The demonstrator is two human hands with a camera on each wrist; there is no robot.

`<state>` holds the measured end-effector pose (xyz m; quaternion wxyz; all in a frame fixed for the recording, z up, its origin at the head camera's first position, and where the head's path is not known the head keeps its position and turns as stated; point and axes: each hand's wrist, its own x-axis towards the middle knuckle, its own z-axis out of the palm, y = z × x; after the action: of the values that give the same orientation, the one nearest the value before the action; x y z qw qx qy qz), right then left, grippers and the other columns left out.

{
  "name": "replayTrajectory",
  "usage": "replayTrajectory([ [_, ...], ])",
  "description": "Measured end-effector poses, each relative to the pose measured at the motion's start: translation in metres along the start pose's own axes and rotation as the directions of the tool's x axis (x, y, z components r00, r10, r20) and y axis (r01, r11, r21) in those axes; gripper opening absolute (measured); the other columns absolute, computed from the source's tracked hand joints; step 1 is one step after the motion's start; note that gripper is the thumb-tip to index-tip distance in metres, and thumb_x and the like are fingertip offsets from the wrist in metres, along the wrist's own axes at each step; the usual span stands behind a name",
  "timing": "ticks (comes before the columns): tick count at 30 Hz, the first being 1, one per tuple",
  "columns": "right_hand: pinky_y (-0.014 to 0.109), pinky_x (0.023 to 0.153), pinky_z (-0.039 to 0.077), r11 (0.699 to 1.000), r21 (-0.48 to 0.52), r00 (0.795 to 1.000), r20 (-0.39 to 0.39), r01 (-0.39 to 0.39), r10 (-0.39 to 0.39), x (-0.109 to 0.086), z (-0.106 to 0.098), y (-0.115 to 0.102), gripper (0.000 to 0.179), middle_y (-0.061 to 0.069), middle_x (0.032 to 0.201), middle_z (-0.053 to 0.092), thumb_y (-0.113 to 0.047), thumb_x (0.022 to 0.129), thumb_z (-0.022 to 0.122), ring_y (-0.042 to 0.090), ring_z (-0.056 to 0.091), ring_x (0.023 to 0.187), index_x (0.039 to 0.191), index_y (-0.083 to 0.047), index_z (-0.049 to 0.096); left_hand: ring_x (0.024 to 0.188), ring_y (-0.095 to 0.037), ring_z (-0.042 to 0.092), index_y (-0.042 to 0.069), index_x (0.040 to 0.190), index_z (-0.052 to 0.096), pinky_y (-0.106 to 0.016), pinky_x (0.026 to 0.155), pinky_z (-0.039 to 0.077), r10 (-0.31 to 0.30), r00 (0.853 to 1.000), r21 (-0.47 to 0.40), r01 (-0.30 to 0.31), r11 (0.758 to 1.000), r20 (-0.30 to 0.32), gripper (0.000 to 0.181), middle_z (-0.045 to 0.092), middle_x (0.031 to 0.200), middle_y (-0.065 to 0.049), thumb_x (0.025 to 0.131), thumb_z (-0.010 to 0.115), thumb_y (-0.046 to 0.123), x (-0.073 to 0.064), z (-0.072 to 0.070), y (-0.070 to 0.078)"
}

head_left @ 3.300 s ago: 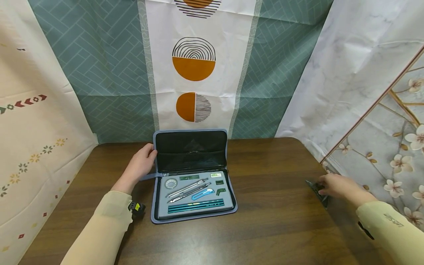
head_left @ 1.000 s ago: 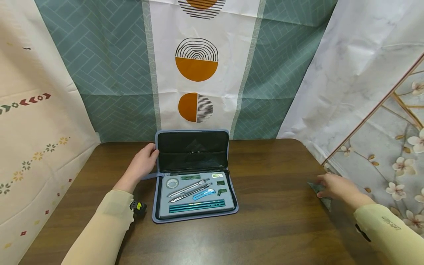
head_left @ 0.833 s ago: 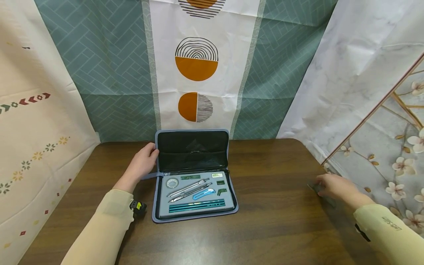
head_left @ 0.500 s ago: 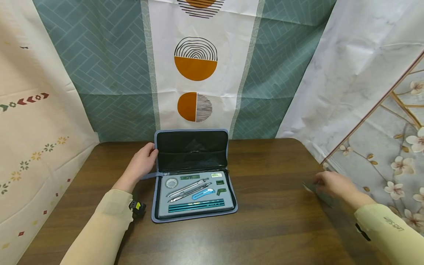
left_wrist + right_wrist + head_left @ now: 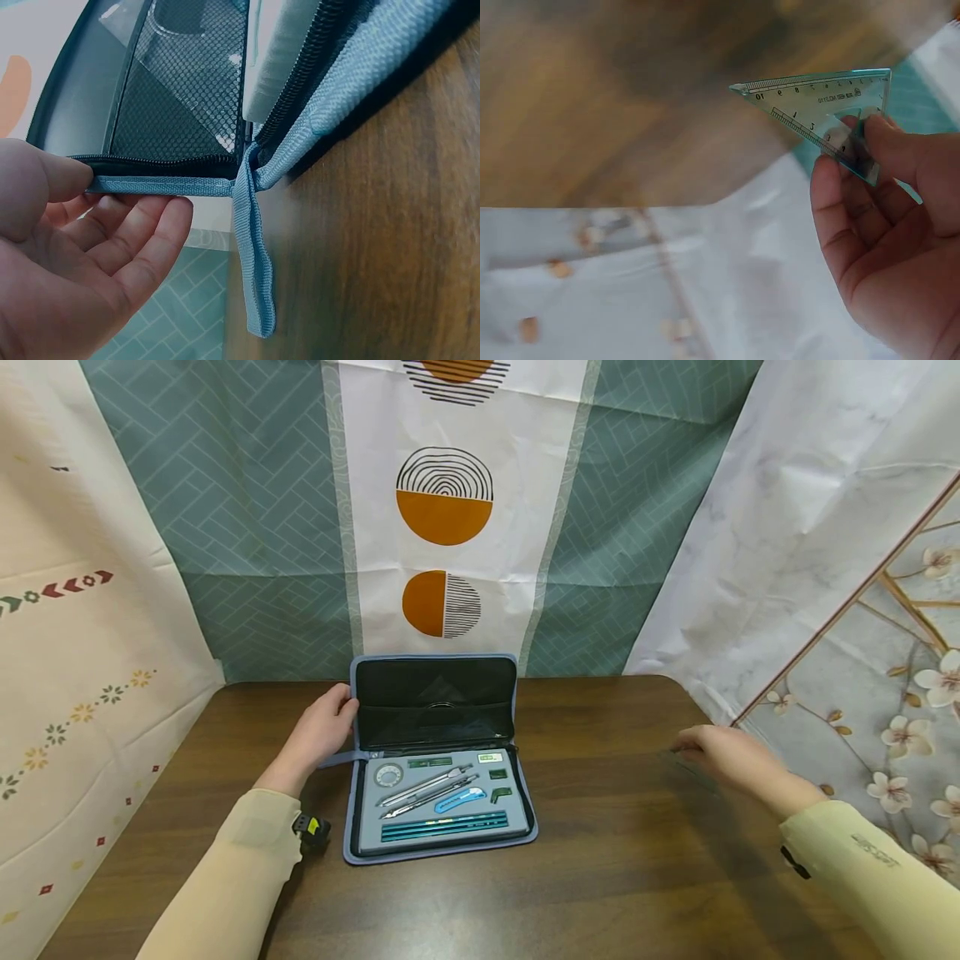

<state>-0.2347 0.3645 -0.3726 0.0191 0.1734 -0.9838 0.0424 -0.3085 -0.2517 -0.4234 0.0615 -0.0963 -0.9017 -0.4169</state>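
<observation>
A blue-edged zip case [image 5: 441, 858] stands unfolded on the table, its black lid [image 5: 435, 677] raised. My left hand [image 5: 318, 731] pinches the lid's left edge between thumb and fingers, and the left wrist view shows its blue zipper border [image 5: 165, 185] there. At the right, my right hand [image 5: 731, 760] grips a clear set square [image 5: 817, 97] by one end, thumb on one face and fingers behind. Its printed scales show in the right wrist view; in the head view it is a faint blur above the table.
The case's grey tray [image 5: 450, 760] holds a compass [image 5: 423, 787], a blue cutter [image 5: 460, 800], several dark green pencils [image 5: 444, 827] and small parts. A wrist strap [image 5: 256, 262] hangs from the case's corner. Patterned cloths [image 5: 262, 527] surround the wooden table [image 5: 615, 860].
The right hand has lifted the set square from the table's right edge and moved leftward and farther back with it. The left hand and the case have stayed in place.
</observation>
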Motion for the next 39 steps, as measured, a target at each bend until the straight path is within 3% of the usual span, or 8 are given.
replayTrajectory([
  [7,0.048,0.07,0.061,0.991,-0.051,0.986,-0.112,0.122,-0.127,0.028,-0.007,-0.041,0.011,-0.001,0.097,0.078,-0.006,0.095,0.085,0.023,0.075,0.084,0.102,-0.014,0.081,0.092,-0.032,0.062,0.003,0.125,0.059,-0.042,0.074,0.049,-0.005,1.0,0.004,0.005,1.0,-0.004,0.024,0.065,0.109,-0.019,0.12,0.045,0.022,0.001,0.001,-0.001],
  [18,0.039,0.066,0.052,0.977,-0.045,0.964,-0.158,0.207,-0.212,0.071,-0.024,-0.109,0.017,-0.015,0.087,0.069,-0.016,0.094,0.089,0.006,0.058,0.072,0.091,-0.025,0.076,0.091,-0.032,0.063,0.004,0.123,0.059,-0.041,0.073,0.049,-0.006,1.0,0.006,0.006,1.0,-0.011,0.022,0.065,0.108,-0.019,0.12,0.046,0.021,0.0,0.0,-0.002],
  [29,0.036,0.063,0.051,0.964,-0.049,0.947,-0.18,0.26,-0.265,0.109,-0.03,-0.149,0.018,-0.014,0.081,0.067,-0.022,0.09,0.094,0.008,0.057,0.069,0.087,-0.023,0.076,0.094,-0.033,0.065,0.003,0.126,0.06,-0.042,0.076,0.05,-0.003,1.0,0.008,0.003,1.0,-0.014,0.023,0.067,0.112,-0.019,0.12,0.047,0.02,0.002,0.0,-0.003],
  [39,0.043,0.081,0.061,0.944,-0.046,0.918,-0.222,0.327,-0.328,0.135,-0.034,-0.182,0.006,0.0,0.098,0.076,-0.01,0.097,0.086,0.021,0.072,0.087,0.1,-0.013,0.082,0.092,-0.032,0.064,0.003,0.125,0.06,-0.042,0.076,0.05,0.002,1.0,0.003,-0.002,1.0,-0.017,0.022,0.066,0.11,-0.019,0.119,0.047,0.018,0.001,0.001,-0.003],
])
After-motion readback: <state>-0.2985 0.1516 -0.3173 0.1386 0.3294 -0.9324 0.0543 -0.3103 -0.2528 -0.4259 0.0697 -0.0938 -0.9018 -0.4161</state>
